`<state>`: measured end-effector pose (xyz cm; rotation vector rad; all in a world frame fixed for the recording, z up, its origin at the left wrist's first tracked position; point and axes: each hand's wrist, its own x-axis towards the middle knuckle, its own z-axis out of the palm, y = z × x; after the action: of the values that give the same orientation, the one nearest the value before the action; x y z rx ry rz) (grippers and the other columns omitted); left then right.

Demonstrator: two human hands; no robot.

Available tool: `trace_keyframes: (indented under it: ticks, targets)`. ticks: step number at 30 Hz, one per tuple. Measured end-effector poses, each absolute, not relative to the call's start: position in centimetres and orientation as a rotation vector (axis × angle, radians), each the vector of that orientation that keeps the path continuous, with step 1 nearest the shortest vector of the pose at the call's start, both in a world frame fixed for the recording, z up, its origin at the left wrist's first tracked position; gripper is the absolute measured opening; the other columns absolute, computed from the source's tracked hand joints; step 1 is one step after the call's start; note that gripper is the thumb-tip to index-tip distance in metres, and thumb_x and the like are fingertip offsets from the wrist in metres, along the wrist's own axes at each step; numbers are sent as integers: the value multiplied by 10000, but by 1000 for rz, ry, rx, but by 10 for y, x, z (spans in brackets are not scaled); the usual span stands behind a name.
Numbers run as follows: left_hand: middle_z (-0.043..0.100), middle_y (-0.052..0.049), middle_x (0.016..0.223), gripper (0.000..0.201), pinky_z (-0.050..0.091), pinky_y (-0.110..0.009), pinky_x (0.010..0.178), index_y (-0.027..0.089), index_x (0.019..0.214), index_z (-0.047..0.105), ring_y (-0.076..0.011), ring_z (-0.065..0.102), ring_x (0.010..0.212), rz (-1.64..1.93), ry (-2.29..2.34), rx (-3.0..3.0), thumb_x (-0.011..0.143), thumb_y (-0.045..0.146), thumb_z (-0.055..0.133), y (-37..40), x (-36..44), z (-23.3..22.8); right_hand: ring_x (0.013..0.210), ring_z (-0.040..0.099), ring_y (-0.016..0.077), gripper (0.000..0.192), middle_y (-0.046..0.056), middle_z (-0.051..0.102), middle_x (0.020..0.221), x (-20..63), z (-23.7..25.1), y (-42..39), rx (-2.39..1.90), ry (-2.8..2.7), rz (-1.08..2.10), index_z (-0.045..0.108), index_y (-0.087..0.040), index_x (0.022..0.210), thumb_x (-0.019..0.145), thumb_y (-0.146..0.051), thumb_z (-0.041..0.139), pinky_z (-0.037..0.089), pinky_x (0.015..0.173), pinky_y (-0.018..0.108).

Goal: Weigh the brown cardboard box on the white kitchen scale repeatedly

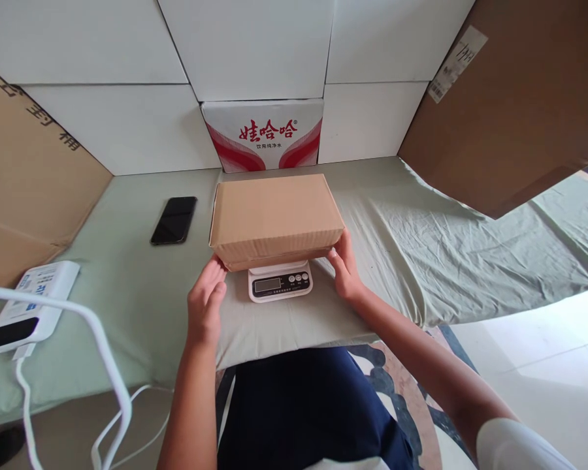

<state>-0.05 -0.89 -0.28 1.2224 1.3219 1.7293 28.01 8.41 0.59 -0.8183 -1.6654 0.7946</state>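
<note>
White panels and cardboard sheets wall in a worktop (pixel 142 307) draped in pale green cloth. At its near edge the left hand (pixel 204 301) and right hand (pixel 343 266), each grip spread flat, press the lower corners of a closed cardboard box (pixel 274 219) sitting on a small white scale (pixel 279 282). A black phone (pixel 174 220) lies well left; a red-printed carton (pixel 264 134) stands behind.
</note>
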Motion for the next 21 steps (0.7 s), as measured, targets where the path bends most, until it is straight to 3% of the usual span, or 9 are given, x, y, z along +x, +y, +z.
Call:
trace_keyframes:
  ticks: [5, 10, 16, 18, 21]
  targets:
    - [586, -163, 1585, 649, 369, -529, 1281, 203, 1520, 614, -365, 488, 1524, 1723, 1292, 1228, 939, 482, 691, -8, 2, 0, 1583, 410, 320, 780, 40, 339, 1760, 282, 4, 87, -864, -1687, 807, 214, -358, 1693, 1023, -720, 385, 419, 1286, 537]
    - [519, -151, 1645, 723, 304, -530, 1313, 213, 1578, 543, -363, 365, 1598, 1724, 1272, 1247, 941, 537, 658, -8, 7, 2, 1608, 375, 345, 798, 6, 320, 1770, 285, 4, 86, -866, -1641, 809, 171, -400, 1701, 1012, -718, 417, 403, 1290, 605]
    - [579, -81, 1601, 632, 370, -507, 1286, 308, 1477, 640, -326, 487, 1532, 1707, 1208, 1243, 892, 540, 697, 38, -10, 28, 1622, 364, 346, 773, -9, 361, 1754, 280, 36, 115, -702, -1655, 832, 208, -431, 1685, 1010, -678, 492, 420, 1291, 542]
    - [639, -111, 1526, 638, 377, -519, 1268, 248, 1423, 665, -343, 521, 1500, 1715, 1174, 1274, 850, 525, 715, 72, -16, 41, 1648, 304, 349, 870, 9, 310, 1775, 272, 44, 144, -674, -1649, 814, 107, -412, 1699, 985, -726, 492, 371, 1310, 582]
    - [689, -138, 1436, 608, 410, -499, 1226, 216, 1337, 679, -335, 566, 1452, 1684, 1150, 1249, 815, 528, 693, 123, -18, 42, 1640, 307, 343, 944, 13, 225, 1800, 256, 37, 191, -731, -1612, 791, 88, -408, 1692, 929, -823, 459, 338, 1313, 607]
